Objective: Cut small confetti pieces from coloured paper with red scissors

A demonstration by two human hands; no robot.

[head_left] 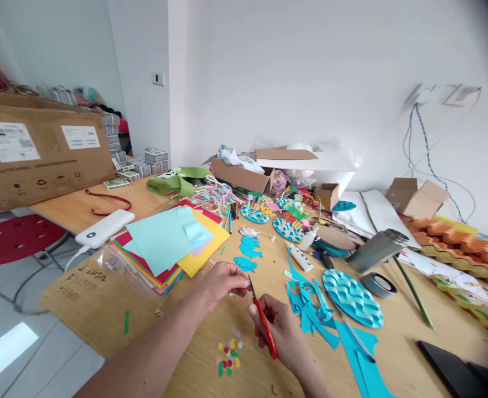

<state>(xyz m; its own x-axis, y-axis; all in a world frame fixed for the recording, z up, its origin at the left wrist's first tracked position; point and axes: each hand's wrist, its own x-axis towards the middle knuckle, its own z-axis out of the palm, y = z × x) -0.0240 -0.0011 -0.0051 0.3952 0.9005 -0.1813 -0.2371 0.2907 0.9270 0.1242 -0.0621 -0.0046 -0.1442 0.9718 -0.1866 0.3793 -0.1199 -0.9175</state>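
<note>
My right hand [283, 329] is closed around red-handled scissors [264, 320], blades pointing up toward my left hand. My left hand [223, 282] pinches something very small at the scissor tips; I cannot make out what it is. Below both hands lies a little heap of coloured paper dots [228, 359] on the wooden table [103, 309]. A stack of coloured paper sheets [169, 243] lies just left of my left hand. Blue fish-shaped cutouts [248, 254] lie beyond it.
Blue paper scraps [310, 309] and a blue wavy paper disc [352, 298] lie to the right, with a glue bottle [300, 257], a tape roll [379, 284] and a tipped metal flask [374, 251]. A white power bank [105, 228], cardboard boxes and paper crafts crowd the back.
</note>
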